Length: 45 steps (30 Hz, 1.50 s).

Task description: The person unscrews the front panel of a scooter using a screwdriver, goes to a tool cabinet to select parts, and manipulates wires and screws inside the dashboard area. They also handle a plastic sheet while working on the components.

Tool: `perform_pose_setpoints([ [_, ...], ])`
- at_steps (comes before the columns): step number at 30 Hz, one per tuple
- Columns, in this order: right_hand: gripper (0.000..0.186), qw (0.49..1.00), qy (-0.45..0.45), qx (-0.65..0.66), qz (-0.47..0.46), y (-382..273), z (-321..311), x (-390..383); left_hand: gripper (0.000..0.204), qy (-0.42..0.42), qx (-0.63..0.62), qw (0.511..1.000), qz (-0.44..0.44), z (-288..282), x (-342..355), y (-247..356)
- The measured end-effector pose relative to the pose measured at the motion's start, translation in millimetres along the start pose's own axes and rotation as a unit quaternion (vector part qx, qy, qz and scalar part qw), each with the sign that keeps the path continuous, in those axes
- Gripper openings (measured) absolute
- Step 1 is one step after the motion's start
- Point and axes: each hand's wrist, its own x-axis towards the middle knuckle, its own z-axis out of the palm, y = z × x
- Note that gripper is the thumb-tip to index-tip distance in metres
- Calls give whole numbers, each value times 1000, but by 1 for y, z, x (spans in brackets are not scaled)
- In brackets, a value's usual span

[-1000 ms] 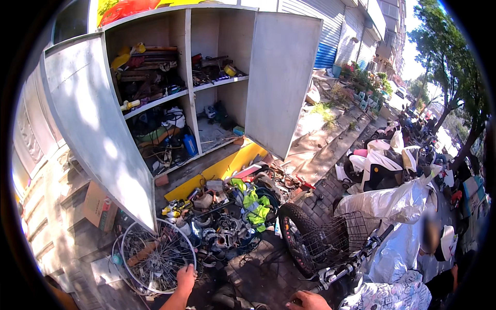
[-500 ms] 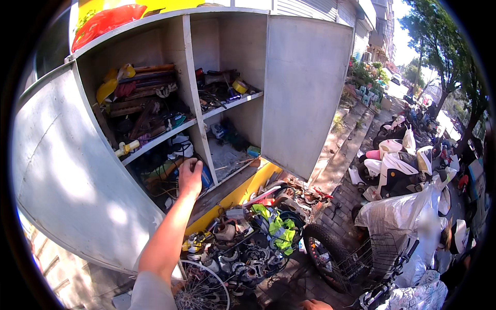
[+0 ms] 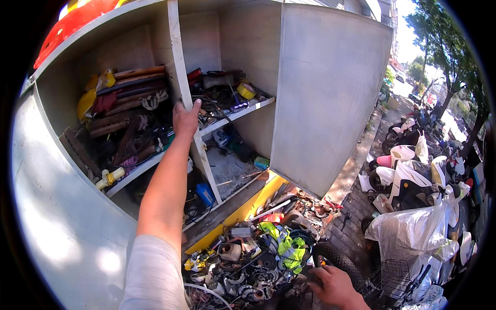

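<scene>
My left hand [image 3: 185, 121] reaches up to the vertical divider [image 3: 176, 57] of the open metal cabinet [image 3: 248, 41], its fingers wrapped round that upright. Wooden pieces, yellow items and assorted tools [image 3: 129, 108] crowd the upper shelves beside it. A blue container [image 3: 205, 195] lies in the lower section. My right hand [image 3: 333, 284] is low at the right, fingers loosely bent and apart, over the jumbled metal parts and near a fat black tyre [image 3: 341, 258]; nothing held is visible in it.
Two grey doors [image 3: 325, 98] swing outward. A hi-vis garment [image 3: 289, 248] lies on the parts heap before a yellow board [image 3: 232, 227]. Scooter bodies [image 3: 411, 181], silver covers [image 3: 398, 227] and a wire basket [image 3: 392, 279] crowd the right along a paved walk.
My left hand has moved up from the wheel rim, past the lower shelf, onto the divider. The cabinet appears nearer and larger. My right hand has come further into view.
</scene>
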Motion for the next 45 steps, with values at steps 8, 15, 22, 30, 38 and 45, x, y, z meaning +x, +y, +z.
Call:
perform_pose_setpoints([
  [8,50,992,95,33,-76,91,-53,307,42,204,15,975,86,67,7,-38],
  [15,55,944,156,173,-236,34,-67,599,49,215,-24,968,124,61,10,-49],
  [22,67,903,364,83,-213,-20,-72,812,50,195,-60,974,96,77,8,-46],
  [30,42,920,297,155,-205,-25,-57,912,70,185,-23,979,83,79,1,-51],
  [38,28,910,279,140,-272,-151,-10,874,72,220,1,973,75,71,-4,-58],
  [45,65,935,222,54,-271,-201,30,869,69,210,-44,973,87,91,7,-53],
])
